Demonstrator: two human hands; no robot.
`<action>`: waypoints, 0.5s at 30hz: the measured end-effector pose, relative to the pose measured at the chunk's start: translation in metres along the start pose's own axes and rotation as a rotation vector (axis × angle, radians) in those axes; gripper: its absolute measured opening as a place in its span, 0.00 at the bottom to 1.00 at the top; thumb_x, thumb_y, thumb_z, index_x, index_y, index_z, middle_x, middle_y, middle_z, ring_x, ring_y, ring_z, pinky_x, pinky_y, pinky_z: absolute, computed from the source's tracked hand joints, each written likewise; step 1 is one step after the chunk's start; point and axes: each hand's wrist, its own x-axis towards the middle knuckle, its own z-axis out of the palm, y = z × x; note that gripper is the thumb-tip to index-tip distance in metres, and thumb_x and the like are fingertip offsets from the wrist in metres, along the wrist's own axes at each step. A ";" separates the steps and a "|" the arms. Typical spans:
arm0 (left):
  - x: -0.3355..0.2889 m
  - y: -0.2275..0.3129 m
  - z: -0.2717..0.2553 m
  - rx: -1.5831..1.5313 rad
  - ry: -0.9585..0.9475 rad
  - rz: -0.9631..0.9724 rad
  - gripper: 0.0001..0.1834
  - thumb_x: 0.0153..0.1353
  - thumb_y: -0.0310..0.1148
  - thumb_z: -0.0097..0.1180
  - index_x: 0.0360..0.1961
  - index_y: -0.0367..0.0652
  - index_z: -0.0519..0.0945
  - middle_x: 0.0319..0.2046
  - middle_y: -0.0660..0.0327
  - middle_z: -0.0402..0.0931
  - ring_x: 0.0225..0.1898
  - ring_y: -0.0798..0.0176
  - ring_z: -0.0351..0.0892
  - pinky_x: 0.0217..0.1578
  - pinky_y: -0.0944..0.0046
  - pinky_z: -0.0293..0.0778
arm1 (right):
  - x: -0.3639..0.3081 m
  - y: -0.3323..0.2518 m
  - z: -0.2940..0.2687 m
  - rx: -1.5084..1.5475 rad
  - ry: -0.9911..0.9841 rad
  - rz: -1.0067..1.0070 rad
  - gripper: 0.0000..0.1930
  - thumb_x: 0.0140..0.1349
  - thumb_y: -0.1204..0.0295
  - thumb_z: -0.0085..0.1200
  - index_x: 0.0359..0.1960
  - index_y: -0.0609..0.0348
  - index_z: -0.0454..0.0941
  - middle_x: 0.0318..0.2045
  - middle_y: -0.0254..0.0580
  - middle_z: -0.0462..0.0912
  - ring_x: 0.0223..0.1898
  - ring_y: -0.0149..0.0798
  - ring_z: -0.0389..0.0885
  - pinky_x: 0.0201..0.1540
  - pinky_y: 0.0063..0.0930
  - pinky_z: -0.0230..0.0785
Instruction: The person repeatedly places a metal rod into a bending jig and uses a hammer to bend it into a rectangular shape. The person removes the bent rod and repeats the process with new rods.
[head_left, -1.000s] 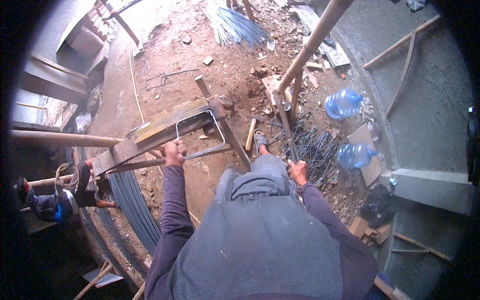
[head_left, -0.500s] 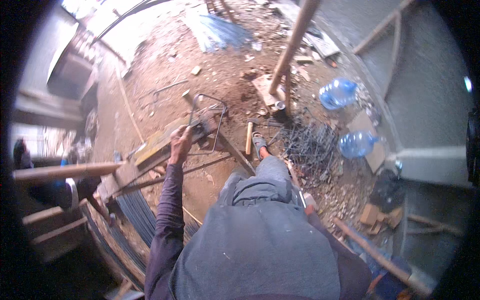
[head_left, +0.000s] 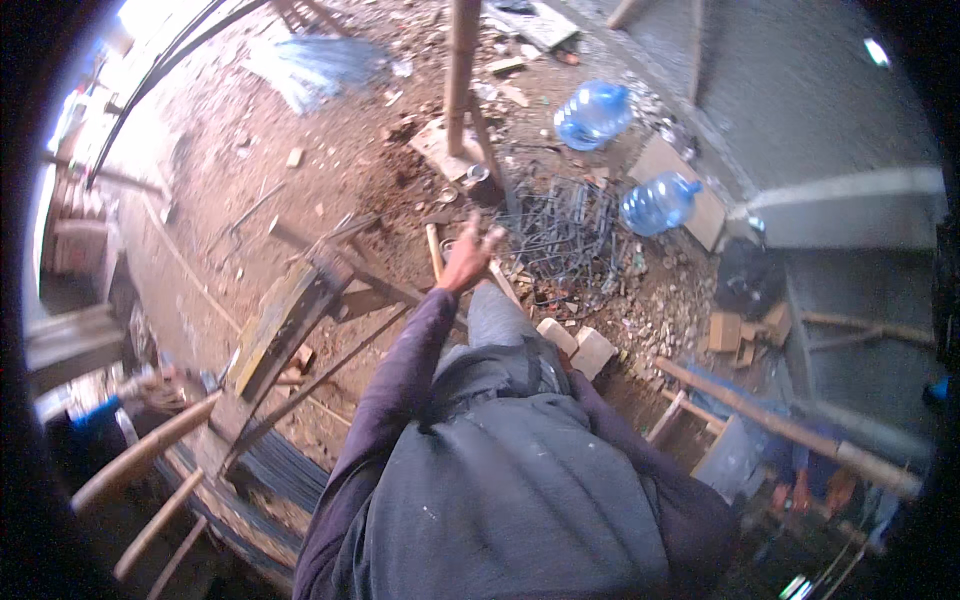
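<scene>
My left hand reaches forward above my knee, fingers stretched out and apart, a little blurred, with nothing seen in it. Just beside it on the dirt lies a hammer with a pale wooden handle. Beyond the fingers spreads a heap of bent dark metal rods. My right sleeve runs down beside my body; only a sliver of the hand shows at its end, and its fingers are hidden. A wooden beam bench stands to my left, with thin metal pieces on its far end that I cannot make out.
An upright wooden post stands ahead on a board. Two large clear-blue water bottles lie to the right near a grey wall. Long dark rods lie at lower left. A slanting pole crosses the right side.
My left hand has let go of the hacksaw at the bench and moved right, over toward the hammer and rod heap. The view has swung to the right.
</scene>
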 end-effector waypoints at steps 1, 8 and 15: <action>-0.003 -0.019 -0.004 0.024 -0.100 0.128 0.38 0.69 0.54 0.54 0.68 0.35 0.65 0.57 0.41 0.76 0.57 0.48 0.77 0.59 0.55 0.68 | -0.002 0.006 -0.007 -0.022 -0.009 0.019 0.19 0.56 0.57 0.61 0.39 0.62 0.83 0.35 0.52 0.86 0.38 0.52 0.85 0.43 0.46 0.77; -0.043 -0.108 -0.101 0.171 0.734 -0.202 0.14 0.63 0.37 0.59 0.41 0.37 0.84 0.35 0.47 0.84 0.40 0.47 0.85 0.41 0.53 0.79 | 0.089 -0.062 -0.055 -0.148 -0.033 -0.020 0.23 0.53 0.52 0.64 0.36 0.63 0.85 0.33 0.52 0.86 0.37 0.52 0.86 0.42 0.48 0.77; 0.027 -0.155 -0.192 0.865 0.342 -0.111 0.16 0.59 0.27 0.48 0.48 0.36 0.76 0.41 0.44 0.76 0.43 0.40 0.78 0.46 0.44 0.74 | 0.177 -0.098 -0.078 -0.405 -0.022 -0.231 0.27 0.49 0.47 0.67 0.33 0.63 0.86 0.31 0.52 0.87 0.36 0.52 0.87 0.41 0.49 0.77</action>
